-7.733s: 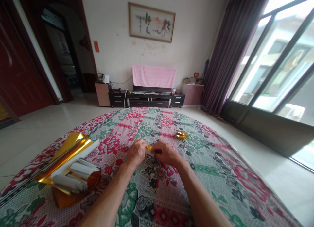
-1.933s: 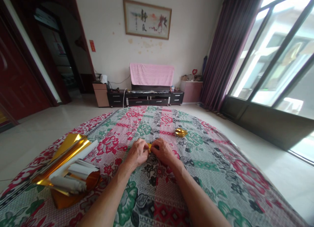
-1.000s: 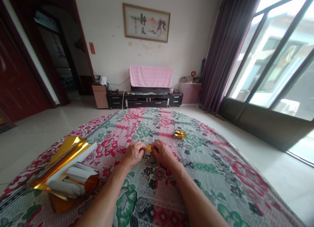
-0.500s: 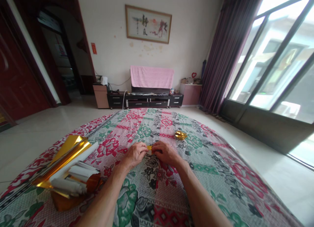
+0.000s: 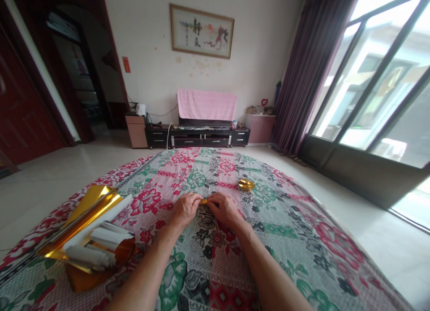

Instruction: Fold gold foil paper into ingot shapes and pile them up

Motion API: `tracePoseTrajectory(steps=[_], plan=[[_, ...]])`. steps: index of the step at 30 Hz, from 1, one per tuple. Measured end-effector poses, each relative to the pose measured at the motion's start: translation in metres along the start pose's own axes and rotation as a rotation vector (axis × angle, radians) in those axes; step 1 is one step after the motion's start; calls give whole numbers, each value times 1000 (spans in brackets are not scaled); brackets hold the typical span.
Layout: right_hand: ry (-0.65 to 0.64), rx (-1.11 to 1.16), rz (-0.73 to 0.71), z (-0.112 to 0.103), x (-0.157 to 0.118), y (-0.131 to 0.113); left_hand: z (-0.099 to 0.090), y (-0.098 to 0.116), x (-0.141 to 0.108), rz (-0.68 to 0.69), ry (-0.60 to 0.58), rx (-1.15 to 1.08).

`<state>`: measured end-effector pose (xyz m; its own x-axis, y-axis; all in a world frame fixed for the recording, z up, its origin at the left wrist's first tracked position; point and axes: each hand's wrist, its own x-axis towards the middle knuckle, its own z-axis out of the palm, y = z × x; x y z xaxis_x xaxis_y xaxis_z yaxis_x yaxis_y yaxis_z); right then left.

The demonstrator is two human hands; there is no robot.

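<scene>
Between my two hands, a small piece of gold foil paper (image 5: 204, 202) is held just above the patterned cloth (image 5: 235, 262). My left hand (image 5: 184, 209) pinches its left end with closed fingers. The right end is gripped by my right hand (image 5: 224, 208), whose fingers are also closed. Beyond my right hand, a small shiny gold folded foil piece (image 5: 246, 185) lies on the cloth. To the left of my left arm are sheets of gold foil paper (image 5: 97, 208) and a pile of white-backed strips (image 5: 101, 246).
The cloth covers a large round-edged table. Past it stand a low black cabinet (image 5: 210, 141) and a pink cloth (image 5: 206, 104) draped over a screen-like object. A purple curtain (image 5: 297, 74) and a glass door (image 5: 366, 87) are at the right.
The gold foil piece between my fingers now looks narrower and flatter, and my hands have turned slightly around it. The view has shifted a little.
</scene>
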<state>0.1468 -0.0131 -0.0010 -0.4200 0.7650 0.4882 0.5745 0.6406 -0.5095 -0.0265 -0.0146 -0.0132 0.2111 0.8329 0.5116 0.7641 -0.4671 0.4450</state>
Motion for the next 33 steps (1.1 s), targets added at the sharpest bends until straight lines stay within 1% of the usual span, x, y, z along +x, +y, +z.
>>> tracePoseTrajectory(steps=[5, 8, 12, 16, 23, 29, 33], plan=[[40, -28, 37, 7, 2, 0, 2, -3, -1, -54, 36, -65], [41, -35, 58, 9, 3, 1, 2, -3, -1, -74, 43, -88], [60, -48, 100, 9, 3, 0, 4, -3, 0, -121, 46, -101], [67, -58, 105, 9, 2, -1, 6, -5, 2, -153, 40, -84], [117, -130, 106, 12, 1, -2, 9, -7, 7, -166, -15, 8], [56, -151, 109, 8, 3, -4, 5, -3, 9, -151, -28, 62], [73, -138, 155, 9, 3, -1, 3, 1, 8, -111, -19, 78]])
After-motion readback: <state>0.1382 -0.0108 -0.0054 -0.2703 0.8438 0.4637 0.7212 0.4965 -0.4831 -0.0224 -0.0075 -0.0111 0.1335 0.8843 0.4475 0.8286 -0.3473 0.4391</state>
